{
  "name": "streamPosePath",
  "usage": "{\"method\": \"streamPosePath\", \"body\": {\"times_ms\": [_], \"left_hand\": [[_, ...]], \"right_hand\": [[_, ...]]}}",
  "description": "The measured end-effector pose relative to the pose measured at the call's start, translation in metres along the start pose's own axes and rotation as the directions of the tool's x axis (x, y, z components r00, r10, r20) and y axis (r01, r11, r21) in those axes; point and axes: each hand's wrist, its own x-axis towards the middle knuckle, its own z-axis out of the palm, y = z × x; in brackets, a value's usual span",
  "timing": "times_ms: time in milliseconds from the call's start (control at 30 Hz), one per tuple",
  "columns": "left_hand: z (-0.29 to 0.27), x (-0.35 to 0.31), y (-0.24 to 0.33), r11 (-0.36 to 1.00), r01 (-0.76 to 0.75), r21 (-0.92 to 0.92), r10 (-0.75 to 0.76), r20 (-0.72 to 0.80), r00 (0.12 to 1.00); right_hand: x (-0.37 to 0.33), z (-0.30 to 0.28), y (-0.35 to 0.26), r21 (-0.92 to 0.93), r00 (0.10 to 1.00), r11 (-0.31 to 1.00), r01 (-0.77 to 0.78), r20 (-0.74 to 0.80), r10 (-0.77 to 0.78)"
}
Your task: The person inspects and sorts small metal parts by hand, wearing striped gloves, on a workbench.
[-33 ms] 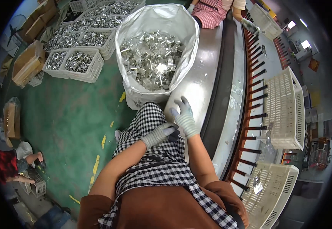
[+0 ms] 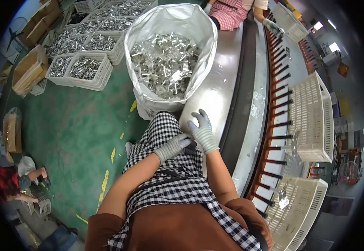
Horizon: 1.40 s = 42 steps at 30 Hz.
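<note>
My left hand (image 2: 172,149), in a striped grey glove, lies over my lap with bent fingers. A small dark thing (image 2: 190,147) shows at its fingertips; its kind cannot be made out. My right hand (image 2: 203,130), gloved alike, is raised just to the right, its fingers spread and nothing in them. It hovers by the near end of a shiny metal bench (image 2: 209,98). Ahead of both hands stands a large white sack (image 2: 205,77), its mouth wide open. Inside lies a heap of clear and silvery small pieces (image 2: 165,60). A black-and-white checked apron (image 2: 165,125) covers my lap.
Right of the bench runs a dark belt (image 2: 235,100), then a line with a row of black pegs (image 2: 280,124). Beyond are cream crates (image 2: 309,121). Crates of metal parts (image 2: 85,69) stand far left on the green floor (image 2: 73,125). A co-worker's gloved hand (image 2: 273,27) reaches the line.
The row of pegs has shifted slightly away from me along the line. My hands keep practically the same pose; the co-worker's gloved hand has moved a little.
</note>
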Motion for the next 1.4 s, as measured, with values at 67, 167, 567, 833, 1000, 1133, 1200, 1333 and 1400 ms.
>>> {"method": "streamPosePath", "body": {"times_ms": [67, 167, 567, 833, 1000, 1133, 1200, 1333, 1400], "left_hand": [[0.006, -0.005, 0.012, 0.978, 0.085, -0.189, -0.075, 0.060, 0.995], [0.004, -0.005, 0.012, 0.974, 0.059, -0.220, -0.045, 0.066, 0.997], [-0.007, 0.004, -0.009, 0.970, 0.016, -0.242, -0.005, 0.049, 0.999], [-0.006, -0.002, -0.008, 0.970, -0.006, -0.244, 0.013, 0.031, 0.999], [-0.001, -0.006, -0.002, 0.985, 0.029, -0.172, -0.032, -0.013, 0.999], [0.004, -0.008, 0.007, 0.985, 0.022, -0.174, -0.025, -0.015, 1.000], [0.002, -0.008, 0.004, 0.994, 0.041, -0.097, -0.042, -0.009, 0.999], [0.000, -0.007, -0.004, 0.993, 0.012, -0.115, -0.014, -0.021, 1.000], [-0.003, -0.007, -0.006, 0.994, 0.008, -0.110, -0.010, -0.021, 1.000]], "right_hand": [[-0.017, -0.007, 0.020, 0.022, 0.995, 1.000, -0.019, -0.101, 0.021], [-0.029, -0.036, 0.036, 0.138, 0.917, 0.990, -0.037, -0.388, 0.088], [-0.057, -0.124, 0.041, 0.167, 0.255, 0.986, 0.000, -0.954, 0.161], [-0.028, -0.185, 0.094, -0.041, 0.259, 0.935, -0.351, -0.964, 0.055], [0.003, -0.233, 0.007, -0.289, 0.051, 0.957, 0.003, -0.956, -0.289], [0.027, -0.213, -0.078, -0.173, 0.064, 0.888, 0.425, -0.973, -0.220], [0.046, -0.190, -0.105, -0.144, 0.142, 0.849, 0.509, -0.959, -0.247], [0.099, -0.112, -0.084, -0.273, 0.679, 0.915, 0.297, -0.613, -0.403], [0.095, -0.056, -0.060, -0.136, 0.918, 0.990, 0.036, -0.387, -0.087]]}}
